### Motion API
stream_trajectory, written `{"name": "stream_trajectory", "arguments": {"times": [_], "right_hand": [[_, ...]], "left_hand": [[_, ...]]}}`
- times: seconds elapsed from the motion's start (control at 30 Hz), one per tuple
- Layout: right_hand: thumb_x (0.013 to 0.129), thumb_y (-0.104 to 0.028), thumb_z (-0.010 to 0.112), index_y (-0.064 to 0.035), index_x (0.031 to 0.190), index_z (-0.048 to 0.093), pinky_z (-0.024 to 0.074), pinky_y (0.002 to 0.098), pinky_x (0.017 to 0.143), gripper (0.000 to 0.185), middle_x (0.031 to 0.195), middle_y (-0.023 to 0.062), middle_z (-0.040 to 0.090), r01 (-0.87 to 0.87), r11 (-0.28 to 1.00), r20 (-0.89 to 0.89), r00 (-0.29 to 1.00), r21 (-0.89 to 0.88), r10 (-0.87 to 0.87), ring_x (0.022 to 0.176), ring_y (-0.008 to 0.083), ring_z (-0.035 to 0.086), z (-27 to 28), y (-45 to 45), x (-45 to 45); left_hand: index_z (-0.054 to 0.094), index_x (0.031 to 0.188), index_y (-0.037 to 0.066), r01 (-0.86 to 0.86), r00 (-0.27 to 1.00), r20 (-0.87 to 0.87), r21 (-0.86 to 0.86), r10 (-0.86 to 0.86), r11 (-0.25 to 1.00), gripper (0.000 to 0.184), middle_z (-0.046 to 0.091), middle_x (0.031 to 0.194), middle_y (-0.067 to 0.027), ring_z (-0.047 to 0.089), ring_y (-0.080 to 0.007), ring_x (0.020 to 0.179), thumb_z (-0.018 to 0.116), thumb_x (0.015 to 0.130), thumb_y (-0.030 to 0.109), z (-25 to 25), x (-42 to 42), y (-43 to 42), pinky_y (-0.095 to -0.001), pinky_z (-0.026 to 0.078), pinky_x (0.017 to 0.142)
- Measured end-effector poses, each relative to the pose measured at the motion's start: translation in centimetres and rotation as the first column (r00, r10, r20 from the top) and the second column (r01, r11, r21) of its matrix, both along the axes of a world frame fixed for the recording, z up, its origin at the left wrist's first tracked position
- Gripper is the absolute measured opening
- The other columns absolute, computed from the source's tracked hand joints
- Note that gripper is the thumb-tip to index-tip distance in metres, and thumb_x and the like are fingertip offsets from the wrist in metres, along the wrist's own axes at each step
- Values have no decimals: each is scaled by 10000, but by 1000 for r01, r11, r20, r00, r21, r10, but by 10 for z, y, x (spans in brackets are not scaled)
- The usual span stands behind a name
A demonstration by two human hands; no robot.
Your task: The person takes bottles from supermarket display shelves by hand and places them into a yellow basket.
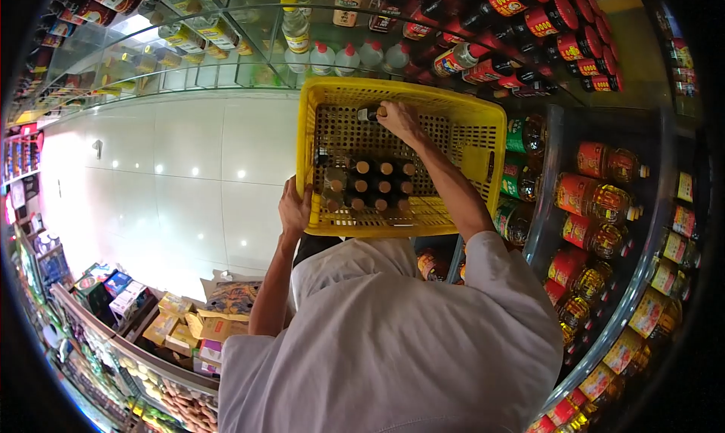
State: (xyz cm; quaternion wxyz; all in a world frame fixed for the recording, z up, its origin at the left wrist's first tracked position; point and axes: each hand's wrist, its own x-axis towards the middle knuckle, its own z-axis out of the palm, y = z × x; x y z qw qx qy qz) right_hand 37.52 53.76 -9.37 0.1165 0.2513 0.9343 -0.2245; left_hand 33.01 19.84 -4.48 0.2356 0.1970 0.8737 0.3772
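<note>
A yellow plastic basket [495,123] with perforated walls is in front of my body. My left hand [295,206] grips its left rim near the front corner. Inside, my right hand [400,122] is closed around the capped end of a dark bottle [368,115], which lies tilted near the far wall with a pale label showing. Several dark bottles with brown caps [386,168] stand upright in rows in the basket's front left part. A few clear bottles [333,185] with similar caps stand at the left end of those rows.
Glass shelves beyond the basket hold clear bottles [297,33] and red-lidded jars [555,18]. To the right, racks carry large cooking oil bottles [596,197]. Pale floor tiles [181,154] extend to the left. Cardboard boxes [181,335] and produce bins are at the lower left.
</note>
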Motion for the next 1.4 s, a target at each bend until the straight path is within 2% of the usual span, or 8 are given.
{"name": "stream_trajectory", "arguments": {"times": [0.3, 0.6, 0.8, 0.87, 1.0, 1.17, 1.33, 1.4], "right_hand": [[847, -276, 657, -39, 1109, 633, 497, 334, 495, 355, 630, 64, 625, -7, 1000, -13, 1000, 4, 7, 501, 167, 564, 14, -19, -24], [844, -360, 662, -18, 1234, 526, 528, 403, 630, 536, 801, 119, 657, 97, 995, -65, 993, 2, -97, 687, 239, 627, 5, -31, -26], [831, -434, 663, -18, 1327, 428, 539, 365, 690, 689, 900, 119, 662, 127, 975, -431, 902, 180, -38, 768, 236, 638, -1, -41, 5], [850, -447, 638, -28, 1364, 387, 512, 344, 716, 709, 844, 89, 642, 326, 923, -18, 941, -204, -337, 733, 212, 612, 23, -44, 10], [905, -421, 574, 22, 1363, 372, 395, 292, 494, 668, 575, 20, 462, 334, 852, -321, 821, -402, -473, 499, 116, 436, 43, -68, 45], [965, -248, 490, -39, 1319, 441, 386, 305, 498, 414, 590, 19, 461, 200, 928, -354, 882, -316, -310, 504, 131, 446, 88, -128, 86], [937, -169, 521, -95, 1223, 537, 422, 353, 517, 296, 635, 110, 537, 141, 915, -312, 911, -378, -269, 539, 236, 546, 140, -222, 73], [927, -178, 538, -86, 1220, 532, 446, 372, 547, 306, 663, 124, 560, 121, 936, -358, 902, -330, -243, 576, 277, 567, 140, -256, 53]], "left_hand": [[526, 1110, 17, 6, 1000, -5, 20, -6, 1000, 307, 579, 1016, -198, 569, -419, 899, 524, 905, 245, -1, 0, -1, -466, 469, 737], [515, 1148, 19, 15, 1000, 15, 9, -15, 1000, 341, 578, 1042, -194, 573, -409, 918, 521, 904, 258, -3, -1, -3, -452, 474, 753], [516, 1146, 39, -7, 1000, -15, -6, 7, 1000, 340, 579, 1064, -188, 570, -403, 945, 534, 896, 268, -11, 2, -4, -452, 474, 762], [517, 1145, 45, -45, 999, -5, -14, 45, 999, 340, 582, 1059, -189, 572, -403, 942, 543, 890, 269, -7, 2, -4, -454, 474, 762], [515, 1151, 44, -87, 994, -74, -9, 86, 996, 385, 609, 993, -204, 589, -403, 916, 559, 870, 302, -3, 3, -4, -460, 479, 748], [416, 1315, 63, 30, 982, 190, -55, -19, 998, 626, 596, 1129, -212, 579, -378, 1037, 551, 855, 466, 9, -5, -13, -439, 463, 852], [365, 1373, 80, 96, 980, 170, 57, -104, 994, 680, 497, 1299, -205, 522, -367, 1149, 522, 869, 510, 12, -23, -53, -432, 430, 934], [358, 1384, 111, 74, 997, -19, 145, -72, 987, 631, 552, 1224, -222, 598, -346, 998, 515, 896, 478, -11, -38, -88, -396, 476, 822]]}}
